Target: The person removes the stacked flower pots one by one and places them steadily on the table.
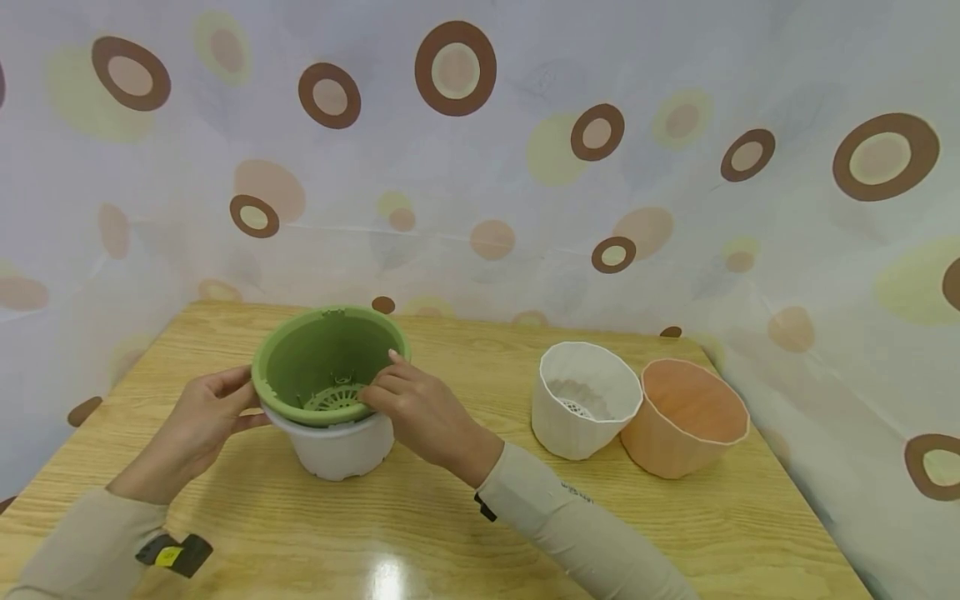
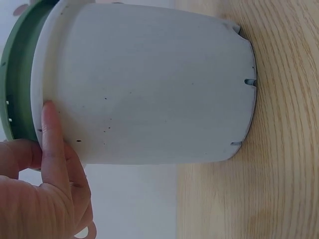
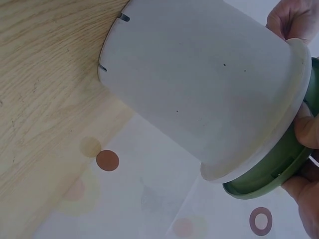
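Observation:
A green flowerpot point(image 1: 330, 325) sits inside a white flowerpot point(image 1: 341, 450), its rim standing slightly above the white one. My left hand point(image 1: 202, 421) grips the left side of the rims; in the left wrist view one finger point(image 2: 52, 134) lies along the white rim, with the thumb near the green pot. My right hand point(image 1: 423, 408) holds the green pot's right rim, fingers over the edge and inside. In the right wrist view its thumb point(image 3: 306, 130) lies between the two rims. Slots show in the green pot's bottom.
A white fluted flowerpot point(image 1: 558, 417) and a peach flowerpot point(image 1: 667, 442) stand close together at the right of the wooden table point(image 1: 465, 517). Behind the table hangs a patterned sheet point(image 1: 525, 275) with brown rings and pale dots.

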`<control>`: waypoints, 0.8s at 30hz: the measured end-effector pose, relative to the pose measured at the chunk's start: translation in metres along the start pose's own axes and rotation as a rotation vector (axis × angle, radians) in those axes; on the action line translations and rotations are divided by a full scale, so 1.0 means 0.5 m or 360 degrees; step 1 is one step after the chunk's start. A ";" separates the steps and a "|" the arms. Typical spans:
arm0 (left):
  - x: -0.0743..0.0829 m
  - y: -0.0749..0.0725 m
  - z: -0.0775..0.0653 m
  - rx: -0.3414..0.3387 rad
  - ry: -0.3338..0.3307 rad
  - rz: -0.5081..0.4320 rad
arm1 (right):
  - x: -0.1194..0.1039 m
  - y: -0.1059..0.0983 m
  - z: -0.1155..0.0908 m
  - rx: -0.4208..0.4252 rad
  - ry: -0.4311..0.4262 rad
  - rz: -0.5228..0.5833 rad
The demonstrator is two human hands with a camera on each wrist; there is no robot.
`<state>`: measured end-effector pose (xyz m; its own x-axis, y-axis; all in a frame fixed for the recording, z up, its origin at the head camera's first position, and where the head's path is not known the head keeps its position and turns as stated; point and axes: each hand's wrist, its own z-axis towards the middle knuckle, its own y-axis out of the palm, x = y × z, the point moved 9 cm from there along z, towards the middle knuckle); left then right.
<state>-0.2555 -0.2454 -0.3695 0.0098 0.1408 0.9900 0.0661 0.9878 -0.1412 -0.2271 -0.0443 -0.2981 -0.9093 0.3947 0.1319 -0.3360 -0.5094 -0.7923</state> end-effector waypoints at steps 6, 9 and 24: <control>0.002 0.000 -0.001 0.0006 -0.0001 0.0032 | 0.001 -0.001 -0.002 0.0012 -0.0006 0.0043; 0.003 0.000 -0.001 0.0004 0.0000 0.0027 | 0.002 -0.001 -0.002 0.0039 -0.0028 0.0064; 0.004 -0.004 -0.003 0.0008 0.0011 0.0045 | 0.005 -0.012 -0.002 0.0104 -0.0176 0.0128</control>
<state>-0.2542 -0.2473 -0.3674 0.0184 0.1686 0.9855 0.0606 0.9837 -0.1694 -0.2270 -0.0394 -0.2935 -0.9541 0.2660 0.1374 -0.2733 -0.5862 -0.7627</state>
